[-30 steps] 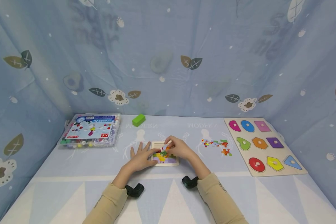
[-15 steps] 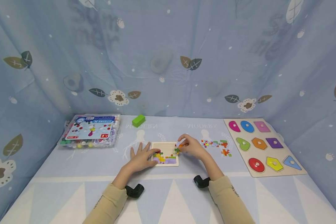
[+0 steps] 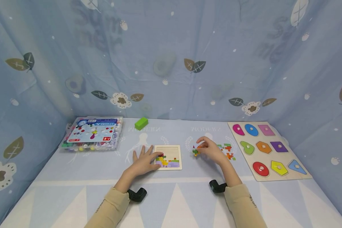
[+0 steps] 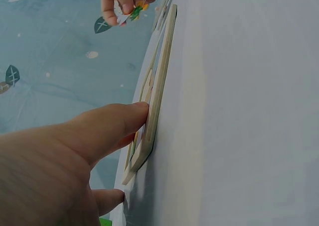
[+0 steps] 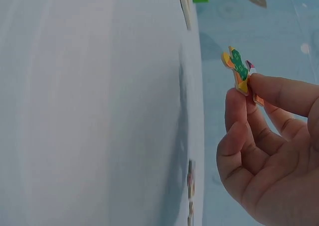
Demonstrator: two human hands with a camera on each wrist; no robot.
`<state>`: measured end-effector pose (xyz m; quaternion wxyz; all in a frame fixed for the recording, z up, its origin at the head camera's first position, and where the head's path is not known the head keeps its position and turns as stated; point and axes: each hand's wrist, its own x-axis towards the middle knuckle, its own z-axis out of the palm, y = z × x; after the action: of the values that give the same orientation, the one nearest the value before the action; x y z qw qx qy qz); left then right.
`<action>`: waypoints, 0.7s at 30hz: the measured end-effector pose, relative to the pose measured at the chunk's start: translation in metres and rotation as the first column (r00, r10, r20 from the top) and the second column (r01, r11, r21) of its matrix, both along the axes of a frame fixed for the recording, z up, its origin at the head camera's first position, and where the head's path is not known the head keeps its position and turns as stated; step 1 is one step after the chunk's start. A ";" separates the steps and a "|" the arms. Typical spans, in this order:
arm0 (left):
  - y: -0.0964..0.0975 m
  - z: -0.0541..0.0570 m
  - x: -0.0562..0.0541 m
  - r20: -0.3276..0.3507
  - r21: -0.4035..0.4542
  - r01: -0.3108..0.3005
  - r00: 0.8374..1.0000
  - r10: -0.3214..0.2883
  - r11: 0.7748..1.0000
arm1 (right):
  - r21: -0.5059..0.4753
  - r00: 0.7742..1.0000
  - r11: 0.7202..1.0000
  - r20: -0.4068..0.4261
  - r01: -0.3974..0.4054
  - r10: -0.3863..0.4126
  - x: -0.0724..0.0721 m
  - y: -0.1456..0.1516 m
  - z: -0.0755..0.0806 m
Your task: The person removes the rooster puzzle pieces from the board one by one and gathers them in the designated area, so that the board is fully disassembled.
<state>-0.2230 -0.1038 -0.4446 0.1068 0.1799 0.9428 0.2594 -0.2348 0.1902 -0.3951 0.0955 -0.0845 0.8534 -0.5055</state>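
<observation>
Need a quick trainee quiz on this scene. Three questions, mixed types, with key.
1. Multiple choice: what does the right hand pinch?
a) the green block
b) part of a jigsaw
c) the plastic box

2. True or false: the left hand touches the wooden frame.

3. Count: how many knobbed shapes are on the board at the person's right?

Key: 1 b; 2 true; 3 nine.
</observation>
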 end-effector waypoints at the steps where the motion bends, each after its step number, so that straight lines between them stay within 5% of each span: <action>1: 0.000 0.000 0.000 0.002 -0.001 -0.001 1.000 0.001 1.000 | -0.002 1.000 1.000 0.002 0.011 -0.011 0.000 0.003 0.000; 9: 0.001 0.000 -0.001 0.008 -0.001 -0.001 1.000 0.001 1.000 | -0.014 0.996 0.996 -0.016 0.092 -0.092 -0.017 0.039 -0.033; 21: 0.003 0.000 -0.002 0.012 -0.012 -0.025 1.000 0.025 1.000 | 0.095 0.977 0.973 0.015 0.209 -0.211 -0.015 0.071 -0.029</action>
<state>-0.2248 -0.1011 -0.4441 0.1105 0.1659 0.9459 0.2560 -0.2498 0.2608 -0.4237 0.0562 0.0170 0.8789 -0.4734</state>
